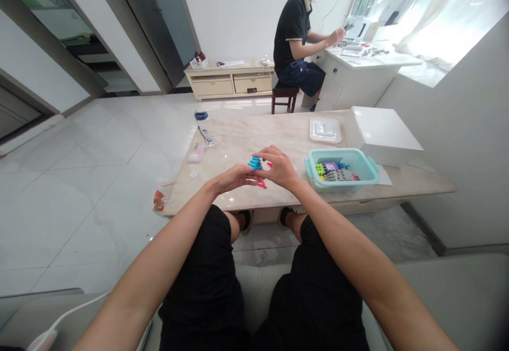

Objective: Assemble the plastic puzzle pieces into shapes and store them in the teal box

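blocks (255, 163), bright blue, are gripped between left hand (234, 178) and right hand (280, 167) over a table (254, 128) bearing red pieces (261, 184).

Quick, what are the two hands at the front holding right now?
Left hand: closed, holding the blue plastic piece.
Right hand: closed, fingers on that same piece.
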Available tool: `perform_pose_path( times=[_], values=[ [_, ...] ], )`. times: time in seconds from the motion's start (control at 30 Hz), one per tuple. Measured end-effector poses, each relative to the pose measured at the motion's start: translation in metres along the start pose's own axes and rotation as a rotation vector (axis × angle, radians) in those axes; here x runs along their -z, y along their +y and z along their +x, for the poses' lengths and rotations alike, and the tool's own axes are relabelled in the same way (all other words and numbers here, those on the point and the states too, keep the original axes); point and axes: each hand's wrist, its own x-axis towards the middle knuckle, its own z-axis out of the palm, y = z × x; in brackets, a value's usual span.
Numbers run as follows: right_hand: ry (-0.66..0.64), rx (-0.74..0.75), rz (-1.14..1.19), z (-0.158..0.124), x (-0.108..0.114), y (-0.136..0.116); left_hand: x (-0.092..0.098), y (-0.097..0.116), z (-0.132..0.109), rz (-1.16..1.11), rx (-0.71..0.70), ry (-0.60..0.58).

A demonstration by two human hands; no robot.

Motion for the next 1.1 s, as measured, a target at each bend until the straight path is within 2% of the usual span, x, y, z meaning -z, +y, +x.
perform_pose_path(
  times=[0.1, 0.17, 0.2, 0.23, 0.3, 0.37, 0.43, 0.53, 0.63, 0.73, 0.93, 1.1],
  values=[
    [0.052, -0.059, -0.028, -0.001, 0.008, 0.001, -0.004, 0.003, 0.004, 0.035, -0.003, 0.032],
    [0.129, -0.113, -0.084, -0.003, 0.026, 0.009, -0.007, 0.003, 0.008, 0.073, 0.008, 0.092],
    [0.172, -0.145, -0.129, -0.006, 0.040, 0.016, -0.008, 0.002, 0.010, 0.119, 0.025, 0.160],
    [0.210, -0.182, -0.187, -0.011, 0.058, 0.024, -0.009, 0.001, 0.013, 0.208, 0.041, 0.244],
    [0.226, -0.287, -0.337, -0.027, 0.104, 0.041, -0.011, -0.002, 0.017, 0.531, 0.039, 0.389],
    [0.194, -0.471, -0.490, -0.047, 0.155, 0.058, -0.016, -0.004, 0.019, 0.856, -0.042, 0.408],
    [0.123, -0.685, -0.621, -0.068, 0.198, 0.074, -0.024, -0.003, 0.016, 1.019, -0.104, 0.383],
    [-0.040, -0.909, -0.777, -0.090, 0.234, 0.097, -0.040, 0.003, 0.008, 1.099, -0.126, 0.379],
    [-0.228, -1.046, -0.877, -0.100, 0.239, 0.118, -0.048, 0.007, 0.000, 1.151, -0.128, 0.385],
    [-0.376, -1.098, -0.912, -0.102, 0.234, 0.138, -0.044, 0.006, -0.006, 1.183, -0.121, 0.392],
    [-0.547, -1.115, -0.916, -0.100, 0.232, 0.172, -0.029, 0.012, -0.008, 1.217, -0.075, 0.490],
    [-0.764, -1.060, -0.978, -0.093, 0.229, 0.188, -0.034, 0.024, -0.007, 1.186, -0.023, 0.483]
  ],
)
